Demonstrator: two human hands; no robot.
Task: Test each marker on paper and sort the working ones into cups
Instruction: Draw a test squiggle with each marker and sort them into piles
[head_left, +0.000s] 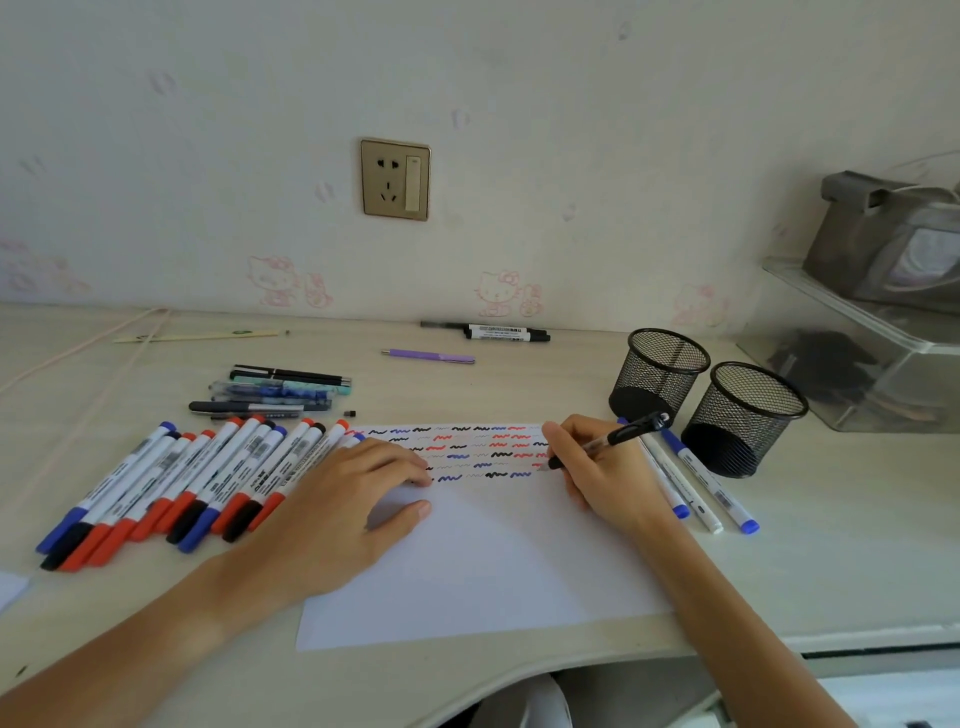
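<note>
A white sheet of paper (467, 566) lies on the desk, its upper part covered with rows of black, red and blue squiggles. My right hand (597, 473) grips a black pen (618, 436) with its tip on the paper at the right end of the rows. My left hand (343, 509) rests flat on the sheet's left side. A fan of red, blue and black capped markers (182, 488) lies left of the paper. Three markers (696, 483) lie right of my right hand. Two black mesh cups (660, 374) (743, 415) stand at the right.
More pens (275, 392) lie behind the marker fan. A purple pen (428, 356) and two black-capped markers (504, 332) lie near the wall. A clear plastic organizer (857, 353) with a grey bag stands far right. The desk's curved front edge (519, 675) is close below the paper.
</note>
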